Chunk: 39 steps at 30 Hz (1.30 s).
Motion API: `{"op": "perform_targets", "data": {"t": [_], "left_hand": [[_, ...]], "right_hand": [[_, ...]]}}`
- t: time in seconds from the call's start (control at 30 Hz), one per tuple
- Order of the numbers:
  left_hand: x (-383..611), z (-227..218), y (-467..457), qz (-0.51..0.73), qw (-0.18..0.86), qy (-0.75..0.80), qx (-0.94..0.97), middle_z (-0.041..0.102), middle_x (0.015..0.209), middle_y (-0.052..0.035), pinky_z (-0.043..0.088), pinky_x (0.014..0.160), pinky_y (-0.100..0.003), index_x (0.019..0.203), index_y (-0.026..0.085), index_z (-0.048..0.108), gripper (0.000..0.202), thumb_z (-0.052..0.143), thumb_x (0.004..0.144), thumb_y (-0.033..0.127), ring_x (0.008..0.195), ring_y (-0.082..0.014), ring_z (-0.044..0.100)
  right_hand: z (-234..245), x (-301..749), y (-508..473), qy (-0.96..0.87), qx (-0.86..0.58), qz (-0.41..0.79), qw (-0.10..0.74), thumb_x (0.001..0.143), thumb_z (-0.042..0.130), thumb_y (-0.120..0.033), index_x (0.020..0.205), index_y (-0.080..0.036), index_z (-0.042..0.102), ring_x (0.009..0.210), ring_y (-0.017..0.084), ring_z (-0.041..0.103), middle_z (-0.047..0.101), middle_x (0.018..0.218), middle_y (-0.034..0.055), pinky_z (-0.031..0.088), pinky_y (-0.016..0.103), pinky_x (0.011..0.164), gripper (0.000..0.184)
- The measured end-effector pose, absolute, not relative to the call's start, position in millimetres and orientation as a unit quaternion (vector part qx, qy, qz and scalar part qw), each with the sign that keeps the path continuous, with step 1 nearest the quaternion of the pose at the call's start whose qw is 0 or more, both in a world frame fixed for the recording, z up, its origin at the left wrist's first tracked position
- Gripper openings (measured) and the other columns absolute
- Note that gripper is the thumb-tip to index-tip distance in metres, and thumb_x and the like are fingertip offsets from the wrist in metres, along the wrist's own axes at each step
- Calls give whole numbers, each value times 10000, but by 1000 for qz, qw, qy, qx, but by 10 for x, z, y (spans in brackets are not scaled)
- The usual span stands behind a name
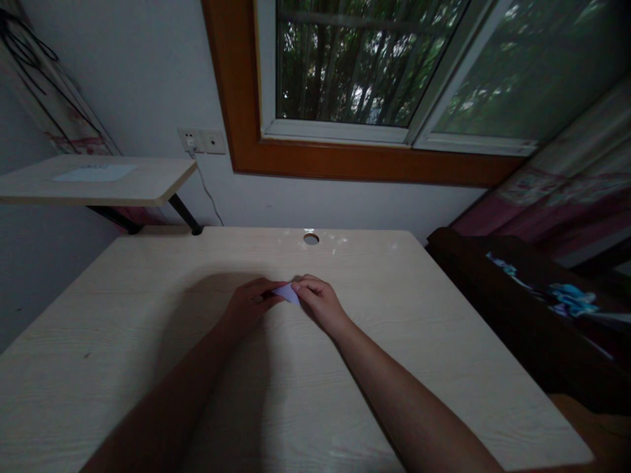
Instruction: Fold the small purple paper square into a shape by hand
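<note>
A small folded piece of pale lilac paper (286, 292) lies on the light wooden desk (148, 341), near its middle. My left hand (251, 303) presses on the paper's left side with curled fingers. My right hand (318, 301) pinches the paper's right edge between fingertips. Both hands meet over the paper, and most of it is hidden under them.
A round cable hole (311, 238) sits at the desk's far edge. A raised side shelf (98, 180) with a white sheet stands at the far left. A wall socket (201, 140) and a window (365, 66) are behind. Dark furniture (517, 309) borders the right.
</note>
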<state>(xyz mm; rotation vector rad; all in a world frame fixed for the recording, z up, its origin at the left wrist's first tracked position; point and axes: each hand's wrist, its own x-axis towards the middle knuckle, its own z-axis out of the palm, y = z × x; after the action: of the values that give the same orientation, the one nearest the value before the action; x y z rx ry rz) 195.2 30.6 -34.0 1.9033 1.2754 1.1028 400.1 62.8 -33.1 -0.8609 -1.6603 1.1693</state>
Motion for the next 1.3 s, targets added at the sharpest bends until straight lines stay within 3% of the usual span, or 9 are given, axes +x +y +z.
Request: {"op": "perform_targets", "data": {"t": [0.23,0.67,1.3], "left_hand": [[1949,-319,299,426,287,498,699,699,940,-26,508,759,-259,1134,260,715,308,660,847,357,804,-151,640],[1947,-363,322,435,276,504,693,693,947,-24,510,770,-260,1148,265,703,310,655,852,348,808,-146,635],[1970,-333,314,441,331,496,670,694,967,-52,515,767,-278,1091,206,691,289,623,868,377,853,-168,644]], "right_hand": [[-348,3999,640,-673,-354,470,448,920,567,-410,628,-191,622,707,146,526,527,691,-2,397,267,692,369],[-355,3994,628,-658,-356,485,453,862,640,-338,735,-206,701,776,163,573,611,775,10,412,275,741,193],[-358,3970,612,-708,-356,424,439,877,614,-324,761,-208,708,708,150,558,617,763,16,410,267,659,189]]}}
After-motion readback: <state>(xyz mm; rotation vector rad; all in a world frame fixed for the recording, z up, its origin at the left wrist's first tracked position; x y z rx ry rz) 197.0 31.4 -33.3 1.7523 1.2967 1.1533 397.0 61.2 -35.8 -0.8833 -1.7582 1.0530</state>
